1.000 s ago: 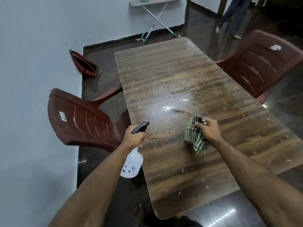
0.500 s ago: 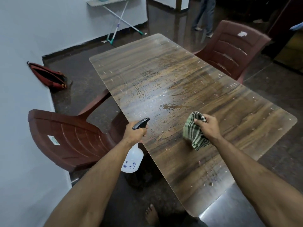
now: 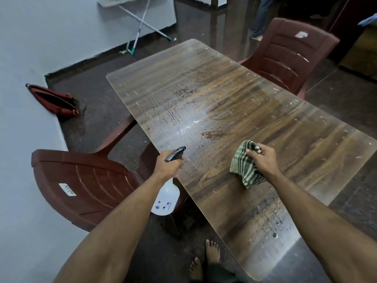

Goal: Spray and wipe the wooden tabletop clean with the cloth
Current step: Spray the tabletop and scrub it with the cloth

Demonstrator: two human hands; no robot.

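The long rectangular wood-grain surface (image 3: 255, 111) with rounded corners is glossy and wet. Spray droplets (image 3: 189, 127) glisten near its left edge at mid-length, small pale specks are scattered across it, and a green-and-cream checked cloth (image 3: 247, 166) rests on its middle.

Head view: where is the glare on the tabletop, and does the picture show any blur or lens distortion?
Head view: a bright wet glare sits mid-tabletop, just beyond the spray bottle in the left hand; a paler sheen lies on the near end. The right hand and the checked cloth are sharp. The wide lens bends the table's edges and stretches both forearms. Far chair and background are dim.
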